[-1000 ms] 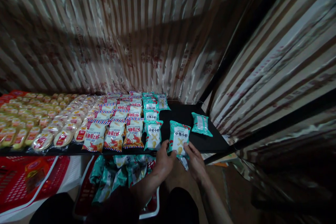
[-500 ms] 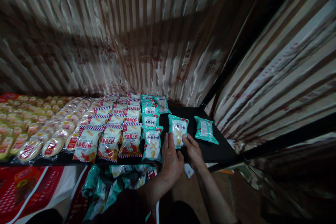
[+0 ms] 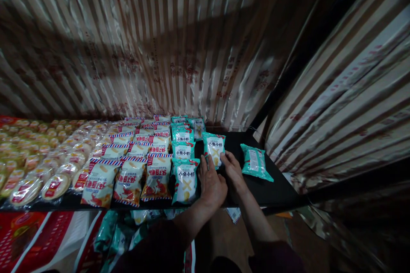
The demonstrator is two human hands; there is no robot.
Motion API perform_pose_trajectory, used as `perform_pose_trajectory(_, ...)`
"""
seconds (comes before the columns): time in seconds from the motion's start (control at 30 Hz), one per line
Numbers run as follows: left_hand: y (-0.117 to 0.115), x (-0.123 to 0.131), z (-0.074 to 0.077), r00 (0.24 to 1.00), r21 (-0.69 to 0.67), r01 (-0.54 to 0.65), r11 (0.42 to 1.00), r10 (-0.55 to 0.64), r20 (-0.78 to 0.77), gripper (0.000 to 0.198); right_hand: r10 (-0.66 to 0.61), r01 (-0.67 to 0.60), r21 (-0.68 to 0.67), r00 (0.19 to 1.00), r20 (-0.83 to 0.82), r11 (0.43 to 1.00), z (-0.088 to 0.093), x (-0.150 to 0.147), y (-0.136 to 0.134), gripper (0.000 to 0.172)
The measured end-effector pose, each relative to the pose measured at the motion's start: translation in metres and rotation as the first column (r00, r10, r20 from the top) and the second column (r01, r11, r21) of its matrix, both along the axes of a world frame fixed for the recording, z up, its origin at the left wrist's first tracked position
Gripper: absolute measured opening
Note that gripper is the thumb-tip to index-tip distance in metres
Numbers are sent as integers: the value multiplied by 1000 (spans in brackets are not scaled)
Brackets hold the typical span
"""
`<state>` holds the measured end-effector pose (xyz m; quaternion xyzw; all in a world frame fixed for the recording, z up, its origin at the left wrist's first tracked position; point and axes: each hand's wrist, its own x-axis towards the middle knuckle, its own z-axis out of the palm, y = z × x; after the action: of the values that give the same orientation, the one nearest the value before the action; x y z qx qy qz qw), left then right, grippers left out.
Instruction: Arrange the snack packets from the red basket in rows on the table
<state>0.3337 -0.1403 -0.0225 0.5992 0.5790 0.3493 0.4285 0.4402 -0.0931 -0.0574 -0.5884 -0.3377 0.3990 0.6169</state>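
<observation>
A teal-and-white snack bag point(image 3: 214, 147) lies face up on the black shelf, between both hands. My left hand point(image 3: 213, 183) presses at its lower left edge, fingers stretched forward. At the lower right edge, my right hand point(image 3: 232, 171) grips with bent fingers; the thumb is partly hidden. Left of the hands stands a column of matching teal bags, the nearest one point(image 3: 185, 181) close to my left fingers. Behind the held bag, another teal bag point(image 3: 197, 127) sits near the curtain. To the right, a teal bag point(image 3: 256, 162) lies back side up, apart from my hand.
Rows of red-and-white snack bags point(image 3: 156, 177) and round wrapped cakes point(image 3: 57, 185) fill the left of the shelf point(image 3: 272, 192). Below are red baskets, one holding teal bags point(image 3: 117, 239). A striped curtain point(image 3: 179, 51) hangs behind; a dark post point(image 3: 288, 64) stands right.
Both hands have pushed the teal bag farther back on the shelf, toward the bag near the curtain. The camera view has shifted slightly.
</observation>
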Motion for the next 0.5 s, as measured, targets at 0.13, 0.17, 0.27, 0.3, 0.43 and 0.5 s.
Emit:
perform_pose_trajectory(0.13, 13, 3, 8, 999, -48, 29, 998, -31, -40, 74, 2, 2, -25, 990, 140, 1000, -3, 3, 16, 55)
perform_pose_trajectory(0.17, 17, 3, 11, 997, -61, 40, 997, -43, -60, 73, -2, 8, -36, 985, 174, 999, -4, 3, 21, 55)
perform_pose_trajectory(0.27, 28, 6, 17, 992, -72, 52, 996, -60, -110, 71, -4, 11, -33, 977, 213, 999, -7, 4, 35, 57)
perform_pose_trajectory(0.3, 33, 7, 17, 991, -68, 49, 996, -57, -120, 69, 0, 5, -21, 977, 211, 1000, -8, 4, 40, 58)
perform_pose_trajectory(0.43, 51, 10, 16, 986, -37, 39, 999, -44, -159, 63, 2, -9, 29, 973, 229, 1000, -14, 2, 56, 59)
perform_pose_trajectory(0.5, 60, 11, 13, 983, -15, 31, 999, -33, -178, 61, -7, -4, 45, 967, 255, 999, -16, 1, 62, 61)
